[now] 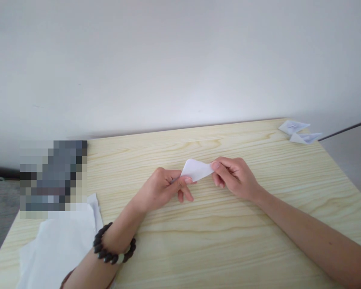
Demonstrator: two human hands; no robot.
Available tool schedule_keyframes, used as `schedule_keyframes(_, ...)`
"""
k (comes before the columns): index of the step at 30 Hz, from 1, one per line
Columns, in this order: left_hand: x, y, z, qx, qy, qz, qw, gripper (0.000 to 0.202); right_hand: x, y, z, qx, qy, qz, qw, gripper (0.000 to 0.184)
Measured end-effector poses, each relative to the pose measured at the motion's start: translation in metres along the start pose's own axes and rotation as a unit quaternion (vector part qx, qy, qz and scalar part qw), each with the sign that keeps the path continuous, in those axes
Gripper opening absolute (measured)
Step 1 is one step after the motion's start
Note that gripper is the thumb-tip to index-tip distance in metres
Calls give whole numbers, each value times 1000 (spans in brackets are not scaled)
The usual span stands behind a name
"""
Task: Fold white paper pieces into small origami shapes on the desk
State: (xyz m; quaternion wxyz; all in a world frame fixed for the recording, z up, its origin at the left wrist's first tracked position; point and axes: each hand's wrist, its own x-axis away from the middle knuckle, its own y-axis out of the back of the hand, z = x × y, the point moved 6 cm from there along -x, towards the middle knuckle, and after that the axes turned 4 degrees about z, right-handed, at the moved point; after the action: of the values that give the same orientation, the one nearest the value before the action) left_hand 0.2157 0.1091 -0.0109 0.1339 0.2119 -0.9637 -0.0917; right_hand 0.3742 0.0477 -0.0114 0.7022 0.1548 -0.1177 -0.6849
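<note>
A small folded white paper piece is held just above the light wooden table, between both hands. My left hand pinches its left end with thumb and fingers closed. My right hand pinches its right tip, fingers curled. A dark bead bracelet circles my left wrist.
A stack of white paper sheets lies at the table's near left. Two folded white paper shapes rest at the far right corner. A blurred-out patch sits at the left edge. A plain white wall rises behind the table.
</note>
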Motion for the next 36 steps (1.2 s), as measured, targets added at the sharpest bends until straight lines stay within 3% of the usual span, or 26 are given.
schedule_keyframes(2, -1, 2, -5, 16, -30, 29, 999, 33, 0, 2, 0, 0, -6, -16, 1000, 43)
schedule_keyframes(5, -1, 5, -6, 31, -31, 21, 999, 28, -1, 4, 0, -8, -11, -32, 999, 43)
schedule_keyframes(10, -1, 5, -1, 48, 22, -18, 998, 31, 0, 5, -2, -21, -18, -44, 999, 45)
schedule_keyframes(14, 2, 10, 3, -12, 43, -91, 995, 41, 0, 8, -6, -21, -28, -69, 997, 45)
schedule_keyframes(18, 7, 22, -5, -95, -41, -169, 980, 50, -1, 4, -6, 0, -34, -30, 999, 44)
schedule_keyframes(21, 9, 24, -9, -118, -84, -193, 970, 30, -2, -2, -2, 36, -15, 0, 999, 44)
schedule_keyframes(24, 7, 19, -13, -166, -113, -193, 960, 23, -3, -4, 5, 96, 13, -35, 995, 42)
schedule_keyframes(27, 6, 18, -16, -217, -148, -240, 935, 11, -4, -6, 10, 131, 25, -74, 988, 36)
schedule_keyframes(32, 13, 26, -18, -313, -184, -343, 866, 8, -20, -13, 3, 33, -4, -66, 997, 40)
schedule_keyframes(36, 17, 24, -21, -421, -192, -348, 816, 8, -33, -18, 1, -25, -11, -48, 998, 36)
